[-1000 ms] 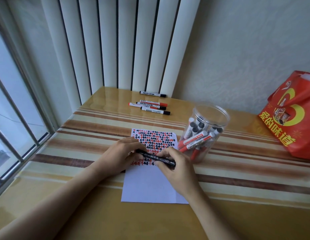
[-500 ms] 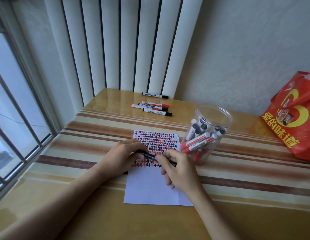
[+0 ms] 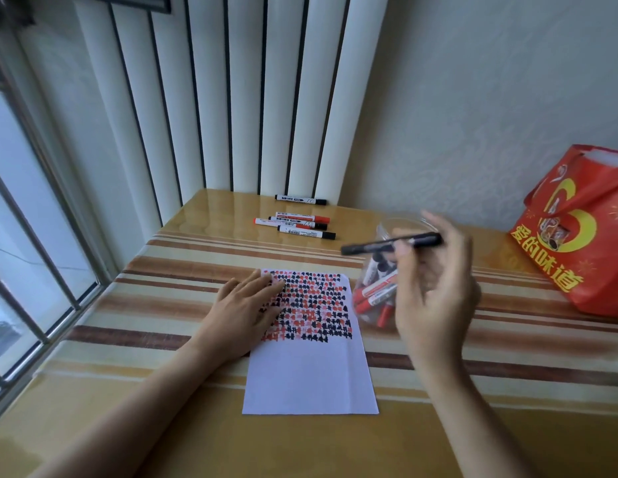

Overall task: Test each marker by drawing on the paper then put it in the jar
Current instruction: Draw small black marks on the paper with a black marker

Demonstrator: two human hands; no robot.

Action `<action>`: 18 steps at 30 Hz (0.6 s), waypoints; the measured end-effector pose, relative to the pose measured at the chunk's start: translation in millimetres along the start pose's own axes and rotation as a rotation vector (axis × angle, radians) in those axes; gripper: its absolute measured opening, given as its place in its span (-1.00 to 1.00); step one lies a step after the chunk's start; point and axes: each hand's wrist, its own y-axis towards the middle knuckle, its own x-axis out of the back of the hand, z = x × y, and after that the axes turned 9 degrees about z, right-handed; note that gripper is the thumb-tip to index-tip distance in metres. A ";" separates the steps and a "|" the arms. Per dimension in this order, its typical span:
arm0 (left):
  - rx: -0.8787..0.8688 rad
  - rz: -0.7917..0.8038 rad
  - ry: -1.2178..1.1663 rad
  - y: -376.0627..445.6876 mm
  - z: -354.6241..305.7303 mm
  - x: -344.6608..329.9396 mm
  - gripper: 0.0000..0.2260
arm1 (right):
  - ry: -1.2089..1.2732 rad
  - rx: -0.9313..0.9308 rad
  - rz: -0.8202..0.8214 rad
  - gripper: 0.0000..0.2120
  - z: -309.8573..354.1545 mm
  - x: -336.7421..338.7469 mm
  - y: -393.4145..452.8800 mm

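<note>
A white paper (image 3: pixel 309 374) lies on the striped table, its upper half covered with red and black marks. My left hand (image 3: pixel 243 308) rests flat on the paper's left edge, fingers straight. My right hand (image 3: pixel 435 288) is raised over the clear plastic jar (image 3: pixel 386 229) and pinches a black marker (image 3: pixel 380 247) that lies level above the jar's mouth. The jar holds several red and black markers (image 3: pixel 376 294). Several more markers (image 3: pixel 300 222) lie at the back of the table, one black one (image 3: pixel 300 199) apart near the wall.
A red printed bag (image 3: pixel 583 236) stands at the right by the wall. A window with bars (image 3: pixel 31 270) runs along the left edge of the table. White vertical blinds (image 3: pixel 238 98) hang behind the table.
My right hand has lifted the black marker off the paper and carried it up and right over the jar. My left hand has let go of it and now lies flat on the paper.
</note>
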 end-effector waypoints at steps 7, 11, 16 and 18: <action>0.009 0.028 0.034 -0.7 0.0 1.6 -0.42 | -0.462 0.083 0.027 -0.83 -4.3 24.7 51.0; 0.015 0.024 0.040 -1.3 0.3 0.7 -0.41 | -0.635 -0.131 0.414 -0.86 -18.6 21.2 51.5; 0.020 0.035 0.055 0.7 2.8 -1.7 -0.52 | -0.770 -0.203 0.539 -0.65 -23.3 19.5 51.5; 0.022 0.039 0.055 1.0 3.4 -2.1 -0.52 | -0.759 -0.217 0.538 -0.65 -22.8 17.1 52.4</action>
